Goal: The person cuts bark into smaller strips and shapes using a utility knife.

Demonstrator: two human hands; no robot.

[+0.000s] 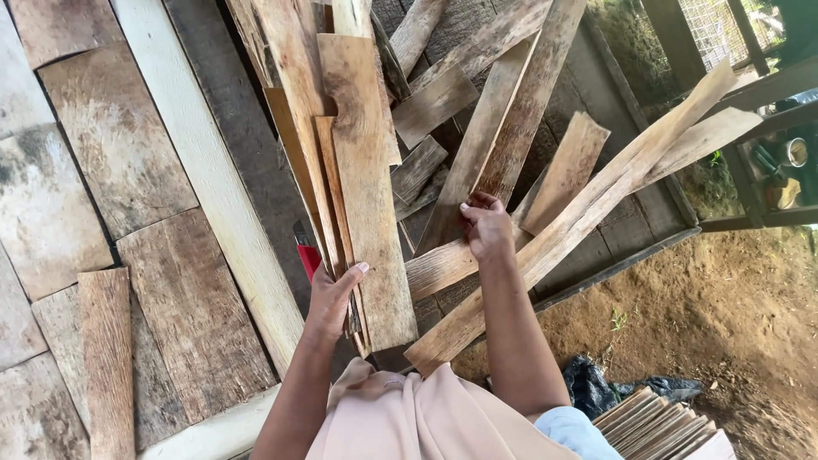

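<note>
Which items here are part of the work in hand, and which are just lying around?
In hand:
- left hand gripping the bundle of upright boards
- right hand on a loose plank in the pile

Lying about:
- red tool handle behind the bundle
- black plastic bag on the dirt
- stack of thin slats at lower right
- laid wall boards on the left

Head-worn view, steeply downward, close.
</note>
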